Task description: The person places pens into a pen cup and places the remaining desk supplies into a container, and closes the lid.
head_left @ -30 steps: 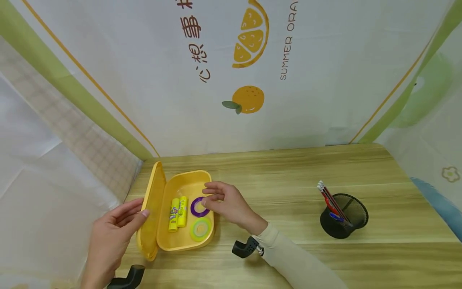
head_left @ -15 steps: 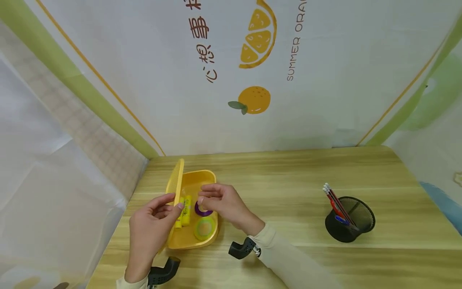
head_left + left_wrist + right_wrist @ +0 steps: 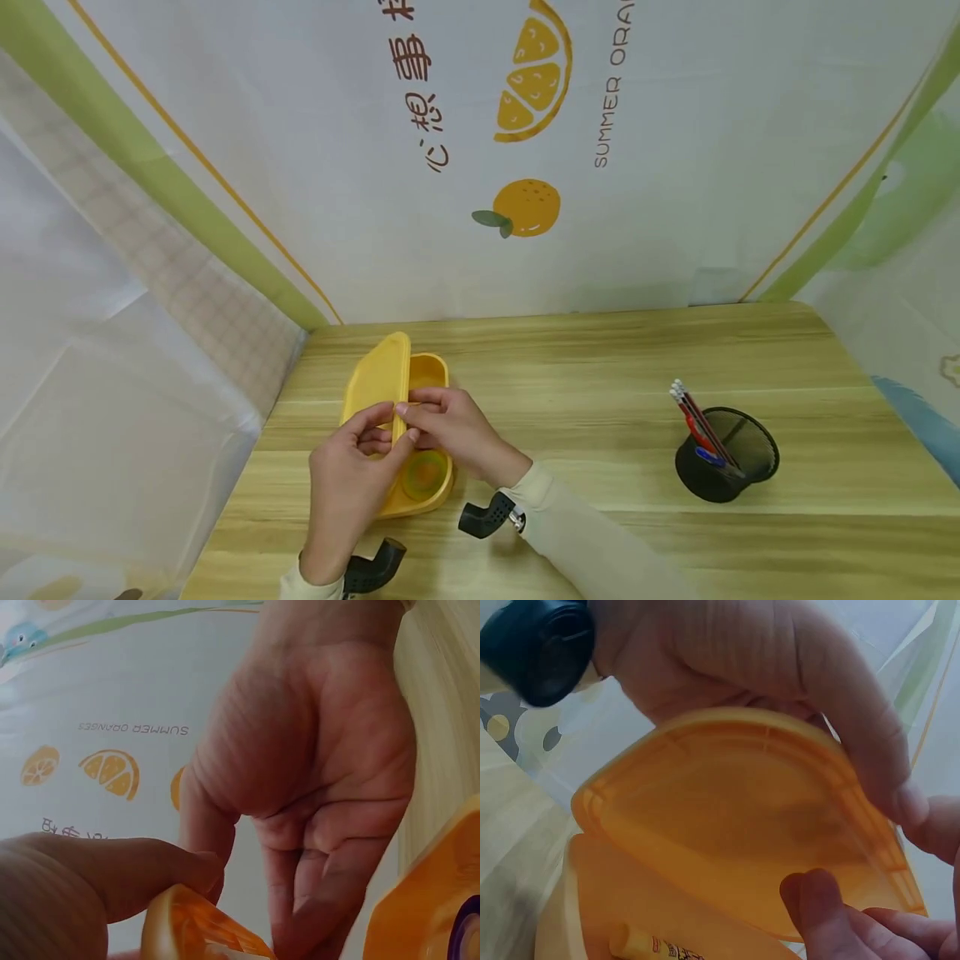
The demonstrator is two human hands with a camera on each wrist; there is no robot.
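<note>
A yellow plastic pencil case (image 3: 431, 367) lies toward the left of the table, its hinged lid (image 3: 377, 379) tilted partly over it. My left hand (image 3: 347, 479) pinches the lid's free edge. The right hand (image 3: 467, 440) pinches the same edge from the other side, thumb close to the left hand and fingers under the lid. Inside the case a round yellow-green tape roll (image 3: 424, 475) still shows. A yellow glue stick (image 3: 641, 943) peeks out in the right wrist view, and part of a purple tape roll (image 3: 459, 934) in the left wrist view. The lid hides the rest.
A black mesh pen holder (image 3: 697, 479) stands at the right of the wooden table (image 3: 570, 392), with pencils (image 3: 701, 421) and pens leaning in it. Printed white curtains hang behind and at the sides. A black camera sits on each wrist.
My left hand has swung the lid from upright over to the right, covering the glue sticks and purple tape roll. The right hand has moved from above the tape to the lid's edge.
</note>
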